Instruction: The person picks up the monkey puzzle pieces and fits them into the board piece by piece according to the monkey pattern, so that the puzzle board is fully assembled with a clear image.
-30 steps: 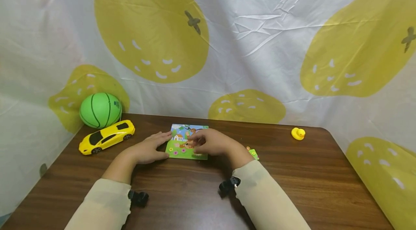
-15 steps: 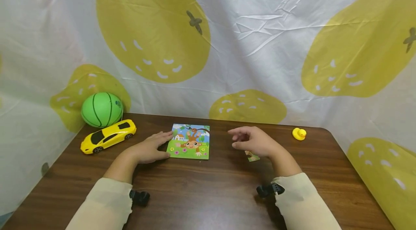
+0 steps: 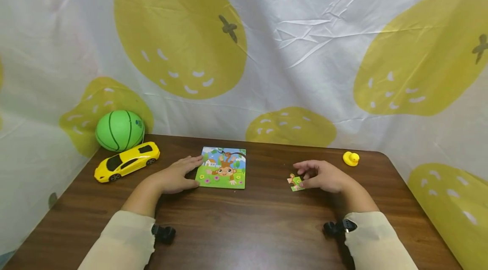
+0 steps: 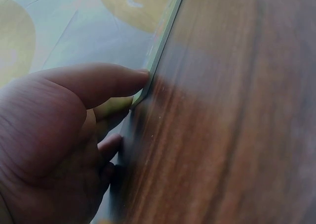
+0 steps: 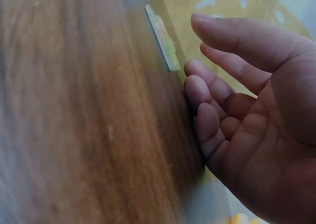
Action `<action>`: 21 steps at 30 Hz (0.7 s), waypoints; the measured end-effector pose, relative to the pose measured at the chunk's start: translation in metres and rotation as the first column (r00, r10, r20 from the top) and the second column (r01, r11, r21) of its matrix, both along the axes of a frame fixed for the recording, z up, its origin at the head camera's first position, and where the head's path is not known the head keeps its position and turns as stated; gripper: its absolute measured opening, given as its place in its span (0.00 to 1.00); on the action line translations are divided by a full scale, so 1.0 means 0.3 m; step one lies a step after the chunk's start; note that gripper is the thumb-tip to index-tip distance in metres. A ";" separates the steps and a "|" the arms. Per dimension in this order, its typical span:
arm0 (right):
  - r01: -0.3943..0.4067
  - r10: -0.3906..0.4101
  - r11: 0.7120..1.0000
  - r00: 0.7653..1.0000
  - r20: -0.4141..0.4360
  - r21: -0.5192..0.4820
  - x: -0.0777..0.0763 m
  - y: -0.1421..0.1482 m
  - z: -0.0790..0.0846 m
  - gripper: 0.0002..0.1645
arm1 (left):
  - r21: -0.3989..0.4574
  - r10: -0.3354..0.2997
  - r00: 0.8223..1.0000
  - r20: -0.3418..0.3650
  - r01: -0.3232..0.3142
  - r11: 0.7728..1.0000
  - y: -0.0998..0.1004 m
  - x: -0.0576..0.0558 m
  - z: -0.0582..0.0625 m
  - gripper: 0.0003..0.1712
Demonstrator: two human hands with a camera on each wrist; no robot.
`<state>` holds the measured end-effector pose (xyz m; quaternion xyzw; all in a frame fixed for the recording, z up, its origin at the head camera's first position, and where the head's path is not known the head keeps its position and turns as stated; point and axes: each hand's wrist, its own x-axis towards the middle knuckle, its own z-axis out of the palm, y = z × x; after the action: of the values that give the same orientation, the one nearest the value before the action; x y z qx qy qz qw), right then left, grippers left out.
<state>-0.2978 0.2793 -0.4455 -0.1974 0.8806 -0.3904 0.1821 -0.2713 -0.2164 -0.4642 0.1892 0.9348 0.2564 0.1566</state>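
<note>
A square jigsaw puzzle with a cartoon monkey hanging from a branch lies flat on the table in the head view. My left hand rests at its left side, fingers stretched out, with thumb and fingertips at the edge. In the left wrist view the thumb touches the puzzle's rim. Farther right lies a loose puzzle piece, green and brown. My right hand hovers just beside this piece, holding nothing, and its thumb overlaps the piece's right side. The right wrist view has the puzzle piece beyond the parted fingers.
On the left of the wooden table a yellow toy car stands before a green ball. A yellow rubber duck sits at the back right. Behind the table hangs a white curtain with yellow fruit prints.
My right hand has moved right, from over the puzzle to beside the loose piece, uncovering the monkey picture. My left hand has stayed at the puzzle's left edge.
</note>
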 end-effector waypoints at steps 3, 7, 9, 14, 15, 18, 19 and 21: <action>-0.010 0.010 1.000 1.000 0.028 -0.001 -0.002 0.008 -0.013 0.41 | 0.001 0.002 1.000 -0.003 -0.002 1.000 0.001 -0.002 -0.002 0.47; -0.026 0.025 0.999 0.999 0.032 0.036 -0.001 0.007 -0.022 0.42 | 0.001 0.002 1.000 0.002 -0.002 1.000 0.003 0.000 -0.007 0.48; -0.030 0.028 0.997 0.999 0.021 0.067 0.001 0.003 -0.021 0.42 | 0.003 0.002 1.000 0.002 -0.002 1.000 0.004 0.003 -0.007 0.47; -0.025 0.025 0.991 1.000 0.001 0.134 0.010 -0.014 -0.012 0.42 | 0.013 -0.001 1.000 0.000 0.001 1.000 0.006 0.009 -0.003 0.47; -0.023 0.024 0.989 1.000 -0.005 0.147 0.011 -0.018 -0.010 0.42 | 0.014 -0.001 1.000 0.002 0.001 1.000 0.007 0.010 -0.003 0.47; -0.011 0.015 0.983 1.000 -0.021 0.181 0.010 -0.032 -0.004 0.41 | 0.014 -0.003 1.000 -0.006 0.003 1.000 0.006 0.010 0.000 0.47; -0.005 0.010 0.982 1.000 -0.023 0.188 0.009 -0.036 -0.002 0.40 | 0.016 -0.001 1.000 -0.006 0.001 1.000 0.006 0.011 0.001 0.48; 0.008 -0.003 0.980 1.000 -0.024 0.198 0.008 -0.043 0.001 0.39 | 0.020 0.001 1.000 -0.005 -0.001 1.000 0.006 0.012 0.004 0.48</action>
<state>-0.2955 0.2665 -0.4451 -0.1806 0.9178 -0.2988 0.1893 -0.2678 -0.2147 -0.4630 0.1908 0.9328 0.2654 0.1522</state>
